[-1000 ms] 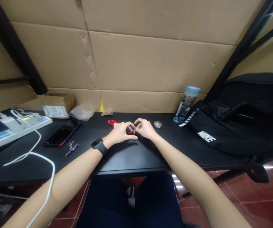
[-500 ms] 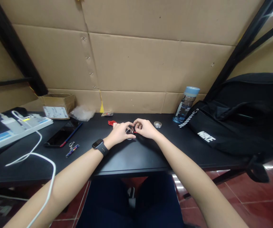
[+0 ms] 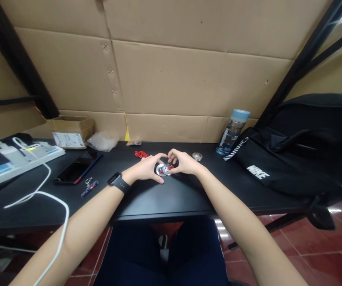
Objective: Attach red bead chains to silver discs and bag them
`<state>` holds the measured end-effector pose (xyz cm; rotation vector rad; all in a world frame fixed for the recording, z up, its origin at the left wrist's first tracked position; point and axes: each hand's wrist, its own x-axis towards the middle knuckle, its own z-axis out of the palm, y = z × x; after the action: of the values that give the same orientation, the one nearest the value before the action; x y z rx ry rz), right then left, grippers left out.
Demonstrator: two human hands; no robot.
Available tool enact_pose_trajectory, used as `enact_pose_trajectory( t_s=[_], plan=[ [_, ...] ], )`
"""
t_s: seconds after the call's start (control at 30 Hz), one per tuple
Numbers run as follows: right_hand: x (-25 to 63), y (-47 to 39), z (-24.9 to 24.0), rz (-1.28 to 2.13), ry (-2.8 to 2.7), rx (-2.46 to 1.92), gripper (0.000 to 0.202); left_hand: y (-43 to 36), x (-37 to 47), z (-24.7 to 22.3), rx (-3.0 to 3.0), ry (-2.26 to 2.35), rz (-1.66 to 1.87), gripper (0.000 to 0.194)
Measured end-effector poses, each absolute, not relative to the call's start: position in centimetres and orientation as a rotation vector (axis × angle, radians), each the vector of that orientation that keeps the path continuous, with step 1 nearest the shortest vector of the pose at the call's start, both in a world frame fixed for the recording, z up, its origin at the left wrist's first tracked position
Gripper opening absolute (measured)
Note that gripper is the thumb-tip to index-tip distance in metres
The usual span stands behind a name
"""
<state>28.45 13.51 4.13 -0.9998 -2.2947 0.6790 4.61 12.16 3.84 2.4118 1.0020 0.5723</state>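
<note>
Two small round silver pieces with red on them sit close together between my hands at the middle of the table. My left hand [image 3: 147,169] is open, thumb and fingers spread wide around the left silver disc [image 3: 159,170]. Bent fingers and thumb of my right hand [image 3: 185,163] close on the right round silver piece [image 3: 167,170], which partly overlaps the disc. A bunched red cord [image 3: 141,154] lies just beyond my left hand. Another clear-and-silver round piece [image 3: 197,156] rests past my right hand.
To the left are a power strip [image 3: 18,163] with white cables, a phone [image 3: 78,167], a keychain [image 3: 89,188], a small cardboard box [image 3: 73,133] and a plastic bag [image 3: 102,141]. A water bottle [image 3: 232,133] and black backpack [image 3: 278,159] stand right. Cardboard walls the back.
My left hand has let go of the silver disc, its thumb moving away toward me. More of the round pieces shows between the hands, and my right hand's thumb has come down toward them.
</note>
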Motion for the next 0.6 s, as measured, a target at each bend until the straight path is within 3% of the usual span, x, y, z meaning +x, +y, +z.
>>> enact_pose_trajectory(
  t_s=[0.6],
  plan=[
    [28.2,12.8,4.8,0.714,-2.384,-1.017,0.041,13.8,2.8,3.3,2.528,0.972,0.616,0.071]
  ],
)
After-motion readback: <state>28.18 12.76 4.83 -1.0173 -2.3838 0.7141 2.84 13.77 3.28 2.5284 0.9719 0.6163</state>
